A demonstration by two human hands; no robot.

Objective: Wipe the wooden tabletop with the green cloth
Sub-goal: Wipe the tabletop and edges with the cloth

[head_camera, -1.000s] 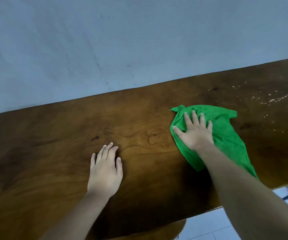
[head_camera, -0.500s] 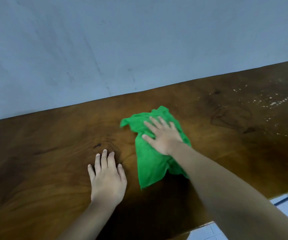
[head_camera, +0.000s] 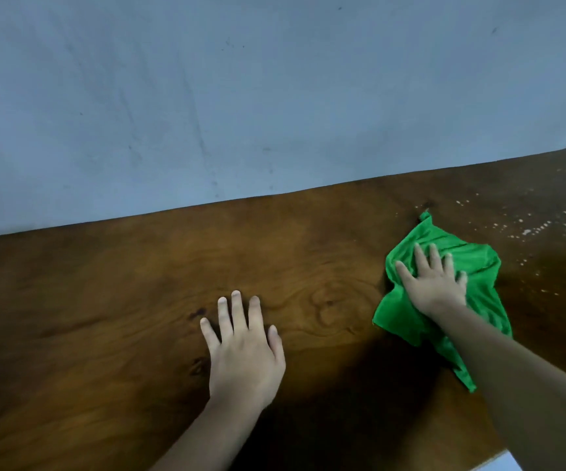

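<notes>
The dark wooden tabletop (head_camera: 122,300) fills the lower half of the view. A crumpled green cloth (head_camera: 478,266) lies on its right part. My right hand (head_camera: 434,283) presses flat on the cloth with fingers spread, and my forearm hides the cloth's near side. My left hand (head_camera: 244,348) rests palm down on bare wood near the middle, fingers apart, holding nothing. It is well to the left of the cloth.
White specks and crumbs (head_camera: 529,229) dot the wood just right of and beyond the cloth. A pale blue-grey wall (head_camera: 241,96) runs along the table's far edge. A sliver of light floor (head_camera: 509,464) shows past the near edge at bottom right.
My right hand swept the cloth left toward my left hand, then back right toward the specks. My left hand stayed planted in about the same spot.
</notes>
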